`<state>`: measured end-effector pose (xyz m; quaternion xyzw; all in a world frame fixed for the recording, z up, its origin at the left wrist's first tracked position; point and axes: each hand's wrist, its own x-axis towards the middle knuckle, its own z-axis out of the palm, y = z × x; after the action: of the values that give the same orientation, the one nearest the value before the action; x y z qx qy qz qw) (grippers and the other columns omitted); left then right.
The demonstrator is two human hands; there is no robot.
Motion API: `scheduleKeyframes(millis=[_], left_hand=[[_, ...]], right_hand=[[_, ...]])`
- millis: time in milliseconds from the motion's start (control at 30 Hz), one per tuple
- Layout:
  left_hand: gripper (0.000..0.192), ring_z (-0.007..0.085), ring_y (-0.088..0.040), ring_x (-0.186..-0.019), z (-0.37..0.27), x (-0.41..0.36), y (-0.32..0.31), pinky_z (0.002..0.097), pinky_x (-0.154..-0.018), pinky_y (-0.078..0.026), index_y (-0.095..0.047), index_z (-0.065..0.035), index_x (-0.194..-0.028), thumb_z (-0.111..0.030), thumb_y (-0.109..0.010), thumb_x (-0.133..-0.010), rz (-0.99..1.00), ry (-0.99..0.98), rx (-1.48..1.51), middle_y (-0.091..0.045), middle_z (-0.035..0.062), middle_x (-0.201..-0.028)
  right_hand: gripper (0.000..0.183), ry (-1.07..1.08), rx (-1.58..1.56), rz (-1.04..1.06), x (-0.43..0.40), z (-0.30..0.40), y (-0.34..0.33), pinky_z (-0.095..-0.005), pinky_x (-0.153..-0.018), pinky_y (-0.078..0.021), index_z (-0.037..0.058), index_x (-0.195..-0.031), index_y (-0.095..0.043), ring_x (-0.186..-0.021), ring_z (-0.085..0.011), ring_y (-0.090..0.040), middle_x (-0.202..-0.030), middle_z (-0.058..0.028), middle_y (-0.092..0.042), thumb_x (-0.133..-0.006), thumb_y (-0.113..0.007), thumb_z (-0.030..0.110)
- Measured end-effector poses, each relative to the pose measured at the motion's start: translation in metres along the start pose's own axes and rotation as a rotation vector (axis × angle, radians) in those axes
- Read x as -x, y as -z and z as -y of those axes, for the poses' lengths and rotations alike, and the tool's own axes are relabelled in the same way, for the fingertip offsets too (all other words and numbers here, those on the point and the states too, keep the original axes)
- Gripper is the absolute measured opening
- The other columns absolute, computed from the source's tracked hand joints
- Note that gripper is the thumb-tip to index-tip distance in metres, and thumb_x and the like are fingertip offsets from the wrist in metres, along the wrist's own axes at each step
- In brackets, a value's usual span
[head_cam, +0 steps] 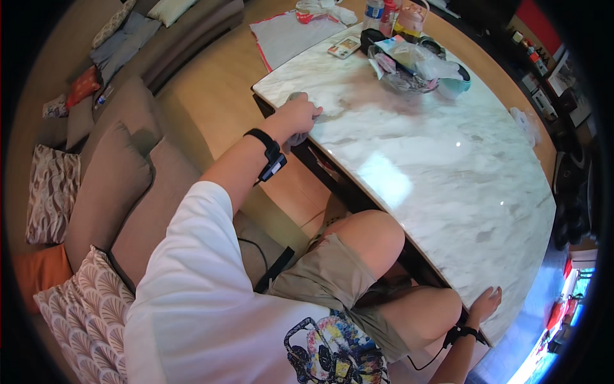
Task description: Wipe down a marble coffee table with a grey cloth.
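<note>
At the near edge of a white marble-patterned tabletop (431, 158), my left hand (300, 113) presses on a bunched grey cloth (297, 139). Part of the cloth hangs over the edge, and part shows beyond my knuckles. My right hand (485, 305) rests at the table's near right corner, fingers loosely apart, with nothing seen in it. Both wrists wear black bands. My bent knees (379, 235) sit against the table's dark side.
Farther back on the table lie a handheld device (344, 47), plastic bags (422, 62), a mint-coloured cap (453, 86), a water bottle (373, 14) and a pink-lidded jug (411, 19). A brown sofa (158, 192) with cushions is at left. A grey mat (292, 38) lies beyond the table.
</note>
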<state>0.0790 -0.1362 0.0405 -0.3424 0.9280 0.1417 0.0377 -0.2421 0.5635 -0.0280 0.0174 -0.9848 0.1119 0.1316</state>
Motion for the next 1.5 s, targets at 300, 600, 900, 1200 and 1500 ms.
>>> scheduleKeyframes(millis=[300, 600, 900, 1200, 1500], left_hand=[[0.026, 0.0380, -0.062, -0.100, -0.017, 0.032, -0.027, 0.0432, -0.082, -0.051, -0.070, -0.0046, -0.115, -0.011, -0.061, -0.092, -0.090, -0.248, 0.027, -0.053, 0.0200, -0.113], [0.035, 0.0423, -0.060, -0.105, -0.020, 0.051, -0.042, 0.0449, -0.093, -0.050, -0.059, -0.0054, -0.116, -0.020, -0.072, -0.086, -0.420, -0.289, 0.357, -0.064, 0.0211, -0.112], [0.024, 0.0428, -0.052, -0.112, -0.020, -0.028, -0.045, 0.0454, -0.100, -0.045, -0.060, -0.0013, -0.110, -0.017, -0.065, -0.092, -0.471, -0.270, 0.215, -0.046, 0.0233, -0.124], [0.019, 0.0414, -0.056, -0.100, -0.051, -0.095, -0.044, 0.0513, -0.087, -0.048, -0.061, -0.0044, -0.103, -0.018, -0.064, -0.091, -0.565, -0.186, 0.107, -0.057, 0.0197, -0.108], [0.028, 0.0443, -0.057, -0.109, -0.116, -0.079, -0.064, 0.0518, -0.092, -0.050, -0.061, -0.0008, -0.112, -0.020, -0.059, -0.091, -0.454, -0.232, 0.008, -0.058, 0.0255, -0.121]], right_hand=[[0.048, -0.006, -0.024, -0.040, 0.000, 0.006, 0.007, -0.0449, -0.109, -0.0417, 0.0031, -0.139, -0.053, -0.131, -0.0374, -0.052, -0.142, -0.0193, -0.054, -0.101, -0.051, 0.032], [0.044, -0.091, -0.030, 0.001, 0.011, 0.028, 0.019, -0.0470, -0.113, -0.0374, 0.0048, -0.138, -0.055, -0.136, -0.0380, -0.046, -0.146, -0.0220, -0.050, -0.099, -0.056, 0.025], [0.043, -0.082, -0.032, -0.030, 0.008, 0.026, 0.021, -0.0463, -0.114, -0.0370, 0.0040, -0.137, -0.056, -0.136, -0.0387, -0.046, -0.146, -0.0219, -0.051, -0.099, -0.056, 0.022], [0.043, -0.070, -0.046, -0.055, 0.010, 0.022, 0.019, -0.0484, -0.113, -0.0376, 0.0005, -0.135, -0.056, -0.134, -0.0406, -0.047, -0.143, -0.0235, -0.052, -0.097, -0.057, 0.020], [0.043, -0.039, -0.040, -0.072, 0.007, 0.029, 0.019, -0.0476, -0.112, -0.0381, 0.0057, -0.137, -0.056, -0.134, -0.0400, -0.047, -0.146, -0.0222, -0.051, -0.098, -0.057, 0.025]])
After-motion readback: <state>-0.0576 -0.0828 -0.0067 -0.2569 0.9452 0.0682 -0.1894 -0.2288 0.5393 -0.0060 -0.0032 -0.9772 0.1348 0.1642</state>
